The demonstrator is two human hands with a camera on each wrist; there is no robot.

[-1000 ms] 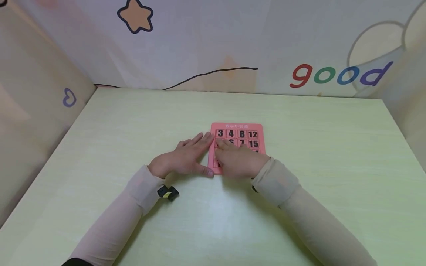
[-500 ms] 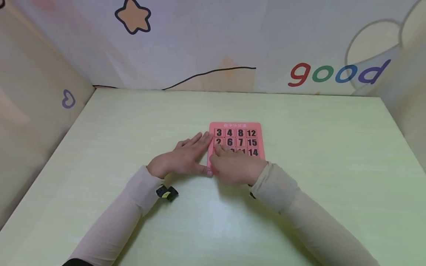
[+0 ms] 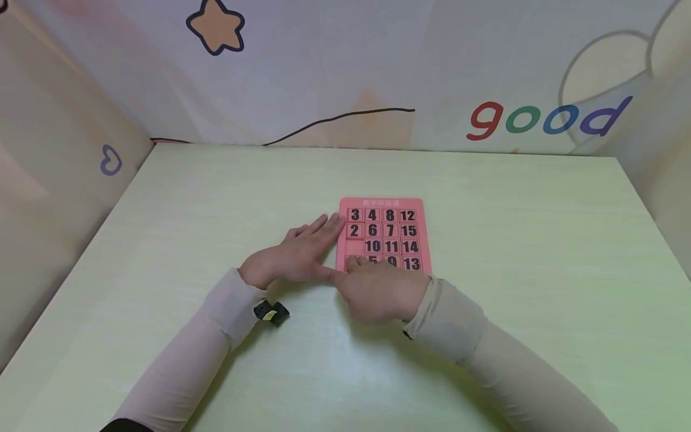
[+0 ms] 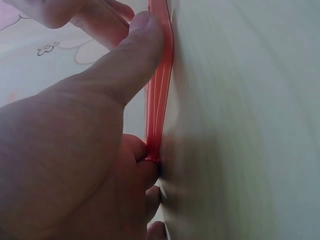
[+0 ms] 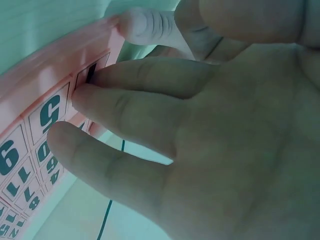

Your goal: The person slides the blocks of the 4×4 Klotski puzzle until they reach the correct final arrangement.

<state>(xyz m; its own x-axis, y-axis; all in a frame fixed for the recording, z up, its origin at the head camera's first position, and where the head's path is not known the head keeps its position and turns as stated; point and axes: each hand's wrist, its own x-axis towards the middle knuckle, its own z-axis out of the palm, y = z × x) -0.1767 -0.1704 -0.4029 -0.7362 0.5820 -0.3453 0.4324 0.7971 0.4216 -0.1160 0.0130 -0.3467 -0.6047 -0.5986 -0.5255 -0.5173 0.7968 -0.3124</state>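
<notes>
A pink number sliding puzzle [image 3: 383, 203] lies flat on the table. In the head view its third row has a bare slot at the left end. My left hand [image 3: 294, 258] braces the puzzle's left side, fingers fairly straight along the edge. In the left wrist view the thumb [image 4: 145, 50] presses the pink side wall. My right hand [image 3: 383, 291] reaches over the near edge, and its fingertips press the leftmost tile of the bottom row. In the right wrist view the fingers [image 5: 135, 110] extend nearly straight, covering most of that tile beside the 5 tile [image 5: 50, 112].
The pale green table [image 3: 216, 198] spreads around the puzzle on all sides. A printed backdrop [image 3: 324, 72] with a star and the word "good" stands behind it. A dark strap with a yellow mark [image 3: 272, 314] sits at the left wrist.
My right hand has slid toward the person down the puzzle's left column, uncovering the 2 tile, a bare slot below it and more of the lower rows. The left hand stays in place.
</notes>
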